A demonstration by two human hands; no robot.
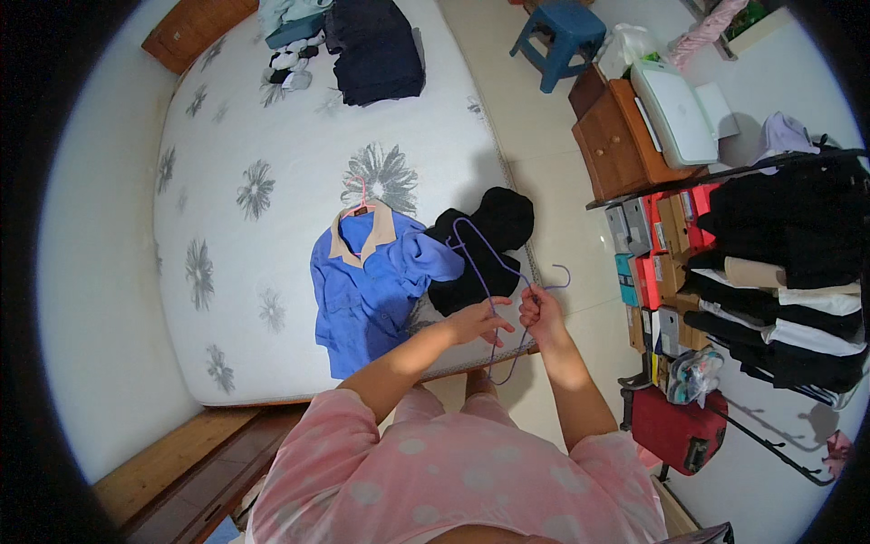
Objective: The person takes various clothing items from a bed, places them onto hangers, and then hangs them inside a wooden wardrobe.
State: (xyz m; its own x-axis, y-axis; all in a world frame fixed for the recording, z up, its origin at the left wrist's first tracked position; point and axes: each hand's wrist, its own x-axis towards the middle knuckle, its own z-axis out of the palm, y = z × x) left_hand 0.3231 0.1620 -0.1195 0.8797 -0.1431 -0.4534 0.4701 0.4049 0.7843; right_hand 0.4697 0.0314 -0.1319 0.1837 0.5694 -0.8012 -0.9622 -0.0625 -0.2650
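Note:
A purple clothes hanger (471, 257) is in front of me above the bed's near right corner, its hook pointing right. My right hand (542, 313) is closed round it near the hook. Against the hanger's long bar rests my left hand (478, 321), fingers apart and not clearly gripping it. Just beyond my hands a black garment (494, 222) lies crumpled on the mattress. To its left is a blue shirt (367, 295) with a beige collar, spread out with a pink hanger (362, 192) in its neck.
The white flower-patterned mattress (299, 163) bears folded dark trousers (376, 54) and rolled socks (294, 65) at its far end. On the right stand a blue stool (560, 41), a wooden cabinet (616, 136), stacked shoe boxes (648, 245), a rack of clothes (788, 236) and a red suitcase (675, 431).

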